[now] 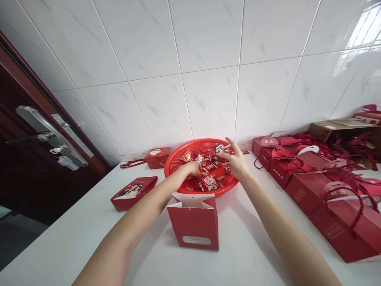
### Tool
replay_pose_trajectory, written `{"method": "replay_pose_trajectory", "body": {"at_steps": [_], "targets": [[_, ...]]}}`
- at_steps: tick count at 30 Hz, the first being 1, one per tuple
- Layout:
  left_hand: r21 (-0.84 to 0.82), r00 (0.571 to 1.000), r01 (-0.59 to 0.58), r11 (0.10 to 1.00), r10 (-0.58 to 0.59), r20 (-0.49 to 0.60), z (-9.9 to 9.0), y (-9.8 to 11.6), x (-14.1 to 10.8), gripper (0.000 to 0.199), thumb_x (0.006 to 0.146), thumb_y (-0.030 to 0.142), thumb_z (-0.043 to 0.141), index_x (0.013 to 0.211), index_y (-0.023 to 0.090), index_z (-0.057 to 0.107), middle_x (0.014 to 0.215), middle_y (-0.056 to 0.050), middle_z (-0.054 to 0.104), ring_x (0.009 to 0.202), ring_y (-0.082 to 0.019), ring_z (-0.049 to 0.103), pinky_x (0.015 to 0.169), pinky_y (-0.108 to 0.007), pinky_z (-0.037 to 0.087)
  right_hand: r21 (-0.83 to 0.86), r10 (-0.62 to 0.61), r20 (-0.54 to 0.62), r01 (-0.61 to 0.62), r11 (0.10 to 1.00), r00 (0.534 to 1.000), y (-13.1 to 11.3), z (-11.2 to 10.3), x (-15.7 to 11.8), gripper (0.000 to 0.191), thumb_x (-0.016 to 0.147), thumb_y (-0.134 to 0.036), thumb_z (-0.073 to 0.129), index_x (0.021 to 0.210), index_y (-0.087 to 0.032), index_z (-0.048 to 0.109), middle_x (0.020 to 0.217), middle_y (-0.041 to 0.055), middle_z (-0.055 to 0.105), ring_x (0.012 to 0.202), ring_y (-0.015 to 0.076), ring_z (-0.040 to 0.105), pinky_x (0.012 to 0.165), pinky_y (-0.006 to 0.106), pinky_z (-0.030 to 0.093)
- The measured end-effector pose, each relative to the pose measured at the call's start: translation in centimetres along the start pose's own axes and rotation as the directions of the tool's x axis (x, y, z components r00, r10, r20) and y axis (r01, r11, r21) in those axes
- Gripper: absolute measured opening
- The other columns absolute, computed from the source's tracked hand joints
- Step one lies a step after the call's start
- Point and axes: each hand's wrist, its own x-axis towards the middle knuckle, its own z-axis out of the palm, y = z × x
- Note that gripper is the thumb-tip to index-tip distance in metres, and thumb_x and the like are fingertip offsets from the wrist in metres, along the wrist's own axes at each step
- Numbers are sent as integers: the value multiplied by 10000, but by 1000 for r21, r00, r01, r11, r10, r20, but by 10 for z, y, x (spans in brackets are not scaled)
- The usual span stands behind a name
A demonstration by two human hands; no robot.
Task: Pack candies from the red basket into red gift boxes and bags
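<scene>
A red plastic basket (170, 162) with perforated sides stands against the wall, holding several wrapped candies (210, 182). My left hand (195, 169) reaches into it with curled fingers; what they close on, if anything, is hidden. Over the basket's right side, my right hand (235, 161) has its thumb and a finger spread apart. A black-and-white candy packet (219, 149) lies by its thumb, and I see no firm hold on it. Between my forearms, in front of the basket, a red paper gift bag (195, 226) stands upright with its top open and a pale oval slot low on its front.
On the left of the white table (157, 258) lie a flat red box with a couple's picture (133, 192) and a small red box (157, 157) with a ribbon. Several red gift boxes (315, 194) and a cardboard box (336, 129) line the right. A door handle (53, 135) is far left.
</scene>
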Motion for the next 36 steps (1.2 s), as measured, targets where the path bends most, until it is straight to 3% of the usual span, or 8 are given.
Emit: {"method": "replay_pose_trajectory", "body": {"at_steps": [6,10,16,21,26,29,32,36], "targets": [[-137,991,-53,989,35,-127,0,-2,-3,130,565,91,670,526,171,575,537,-3,586,598,-172,569,548,-258,409,72,-3,17,1,997,1000,-4,2,-4,994,514,-273,805,1457,-303,492,814,-53,650,687,143,622,600,281,558],[-304,954,-130,944,35,-299,-3,-2,-2,88,642,104,574,600,176,602,589,-1,619,633,-154,603,596,-243,450,74,7,21,-8,997,1000,-5,1,-4,917,534,-281,792,1415,-284,540,775,-55,644,696,146,626,620,280,560],[-502,923,-213,838,4,-385,-10,1,-5,131,701,184,556,747,172,679,691,-25,682,596,-133,576,560,-237,441,43,18,-3,-18,999,1000,-4,2,-3,876,534,-277,792,1379,-270,562,768,-51,648,717,167,637,639,298,560],[-692,878,-444,569,120,-464,-16,8,-14,243,654,320,660,844,171,686,867,-45,716,702,-148,603,642,-254,465,77,71,10,-72,994,997,-4,2,-3,1018,503,-247,840,1437,-284,436,847,-42,675,727,177,658,631,302,556],[-736,865,-493,464,166,-474,-17,13,-21,287,694,384,681,895,181,647,904,-16,684,706,-146,629,670,-265,486,57,85,73,-89,994,994,-5,1,-3,757,525,-269,854,1217,-242,551,903,-6,702,778,190,681,623,286,544],[-685,850,-506,524,169,-499,-18,12,-25,194,762,334,624,885,184,630,928,-25,689,784,-166,657,719,-269,508,40,79,84,-83,996,993,-4,0,-3,630,539,-275,846,1104,-238,572,850,-8,710,766,202,690,619,293,538],[-520,850,-417,746,118,-513,-20,5,-30,144,804,216,555,911,189,648,969,-46,713,848,-183,666,779,-278,517,52,61,67,-65,997,996,-3,-1,-3,572,532,-277,844,1035,-232,576,808,-10,712,737,203,688,616,301,534],[-149,824,-194,969,79,-561,-22,-14,-34,370,797,108,542,1136,191,665,1251,-85,676,1071,-207,647,941,-278,472,51,54,65,-57,997,996,-2,0,-3,534,518,-276,843,982,-227,584,801,-11,710,716,191,678,625,303,538]]}}
